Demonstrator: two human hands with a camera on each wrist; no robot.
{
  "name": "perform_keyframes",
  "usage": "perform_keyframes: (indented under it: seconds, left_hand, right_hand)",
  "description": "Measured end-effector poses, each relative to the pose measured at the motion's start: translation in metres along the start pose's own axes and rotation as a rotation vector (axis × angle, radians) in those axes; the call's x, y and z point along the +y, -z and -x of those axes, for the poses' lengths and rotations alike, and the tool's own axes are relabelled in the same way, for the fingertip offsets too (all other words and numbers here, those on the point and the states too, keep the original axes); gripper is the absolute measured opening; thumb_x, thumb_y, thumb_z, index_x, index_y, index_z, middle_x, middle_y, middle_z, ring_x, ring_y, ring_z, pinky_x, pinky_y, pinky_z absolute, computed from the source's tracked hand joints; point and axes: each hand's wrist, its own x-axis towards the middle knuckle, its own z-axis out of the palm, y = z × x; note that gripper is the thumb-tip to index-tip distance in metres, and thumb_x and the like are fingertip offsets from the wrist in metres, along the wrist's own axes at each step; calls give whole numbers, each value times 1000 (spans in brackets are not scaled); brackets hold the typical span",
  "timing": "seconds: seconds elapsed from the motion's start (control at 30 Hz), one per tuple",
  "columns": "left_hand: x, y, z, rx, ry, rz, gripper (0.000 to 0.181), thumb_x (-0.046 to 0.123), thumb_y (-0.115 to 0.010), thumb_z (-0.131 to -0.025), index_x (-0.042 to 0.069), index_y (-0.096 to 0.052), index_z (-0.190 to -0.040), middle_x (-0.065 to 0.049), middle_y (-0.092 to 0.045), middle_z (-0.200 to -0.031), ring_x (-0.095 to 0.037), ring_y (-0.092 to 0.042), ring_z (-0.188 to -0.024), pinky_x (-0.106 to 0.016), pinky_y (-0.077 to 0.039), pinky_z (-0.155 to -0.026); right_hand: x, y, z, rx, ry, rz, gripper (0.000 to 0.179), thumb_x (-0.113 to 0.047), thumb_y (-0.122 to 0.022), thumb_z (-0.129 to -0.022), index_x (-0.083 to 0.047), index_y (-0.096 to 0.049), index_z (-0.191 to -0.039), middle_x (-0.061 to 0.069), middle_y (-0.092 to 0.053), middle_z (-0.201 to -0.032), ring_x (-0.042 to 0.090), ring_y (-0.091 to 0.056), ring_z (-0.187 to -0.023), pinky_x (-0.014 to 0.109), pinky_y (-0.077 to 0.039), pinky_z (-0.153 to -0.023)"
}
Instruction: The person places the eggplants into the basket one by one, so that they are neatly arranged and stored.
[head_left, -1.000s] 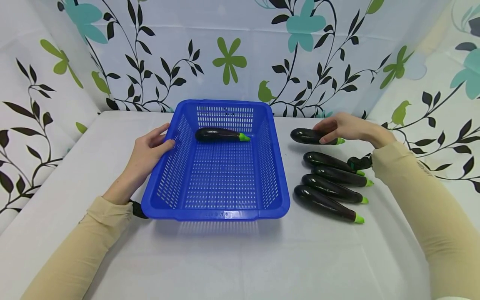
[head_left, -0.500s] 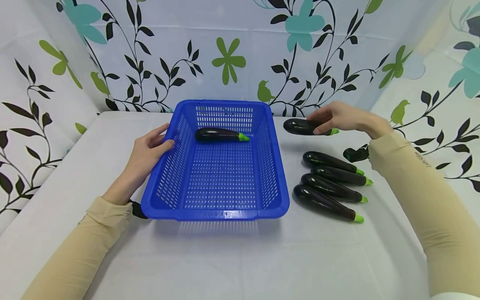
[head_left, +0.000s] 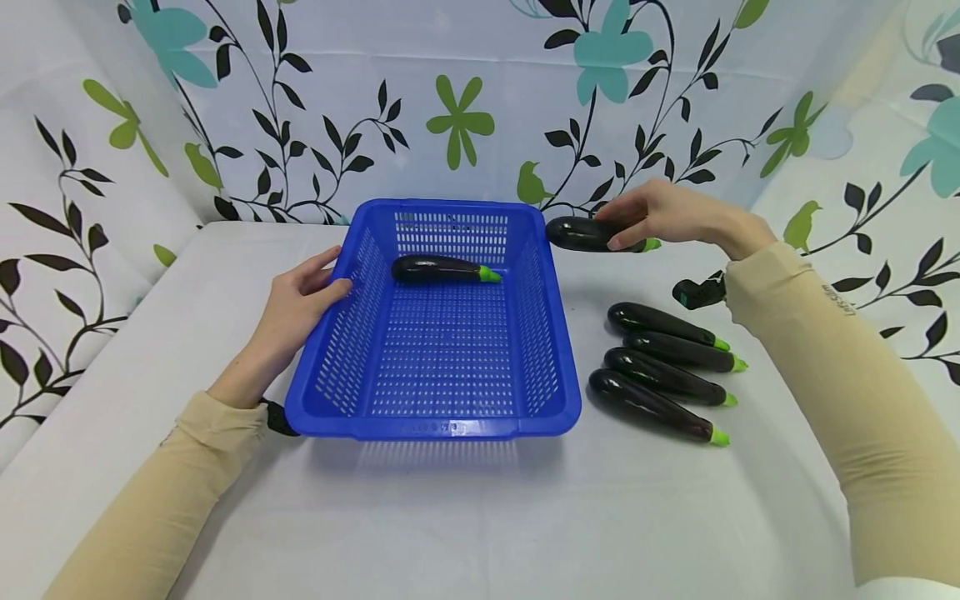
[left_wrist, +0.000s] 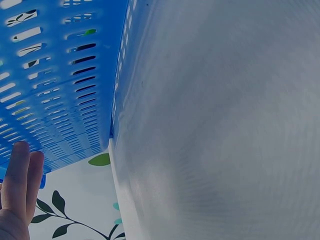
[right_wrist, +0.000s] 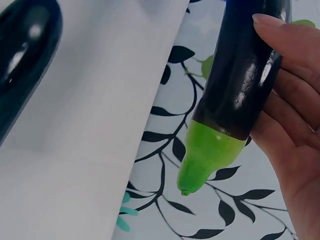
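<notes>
My right hand (head_left: 663,215) pinches a glossy dark eggplant (head_left: 577,234) with a green stem end, raised over the table's back. Its blunt tip overlaps the basket's back right corner in the head view. In the right wrist view my thumb lies across this eggplant (right_wrist: 240,85), fingers behind it. My left hand (head_left: 288,312) holds the left rim of a blue plastic basket (head_left: 431,428), thumb on the rim. Fingers (left_wrist: 19,175) rest along the basket's slotted outer side in the left wrist view. One eggplant (head_left: 435,269) lies crosswise inside, near the back wall.
Right of the basket, several eggplants (head_left: 667,375) lie close together on the white tabletop (head_left: 480,517), stems pointing right. A curtain (head_left: 300,50) printed with leaves and flowers hangs right behind the table.
My right hand has lifted the eggplant off the table and carried it left and back towards the basket. My left hand and the basket have stayed in place.
</notes>
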Motion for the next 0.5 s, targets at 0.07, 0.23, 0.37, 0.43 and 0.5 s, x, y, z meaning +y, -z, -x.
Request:
perform_keyframes:
  seconds: [0.07,0.23,0.37,0.43,0.5]
  left_hand:
    - [0,-1,0,-2,2,3,64,32,-55,-102,15,-29,-158,-22,-51,-147,-32,-58,-123,-7,-47,-78]
    - [1,-1,0,-2,6,4,64,32,-54,-103,15,-29,-158,-22,-50,-147,-38,-55,-126,-6,-47,-77]
    - [1,-1,0,-3,6,6,64,32,-54,-103,15,-28,-158,-22,-50,-147,-38,-54,-127,-6,-47,-77]
    - [1,-1,0,-2,5,6,64,32,-54,-103,15,-28,-158,-22,-50,-148,-39,-55,-127,-6,-47,-77]
    - [1,-2,0,-2,6,6,64,32,-54,-103,15,-28,-159,-22,-50,-148,-38,-55,-128,-6,-47,-77]
  right_hand:
    - [-5,0,-2,-1,7,0,51,-22,-72,-93,-6,-58,-138,17,-66,-129,31,-62,-118,53,-40,-108]
    - [-20,0,-11,-15,37,-11,50,-23,-71,-93,-7,-58,-139,15,-67,-129,29,-62,-119,51,-39,-109]
    - [-36,-1,-20,-33,75,-5,46,-21,-70,-94,-9,-60,-137,11,-68,-126,25,-64,-116,49,-40,-110]
    - [-45,-2,-24,-46,99,-8,44,-20,-70,-94,-9,-61,-136,11,-69,-125,25,-65,-115,49,-40,-109]
    - [-55,-3,-27,-59,115,-5,43,-19,-69,-95,-9,-61,-136,9,-70,-123,23,-65,-114,47,-42,-108]
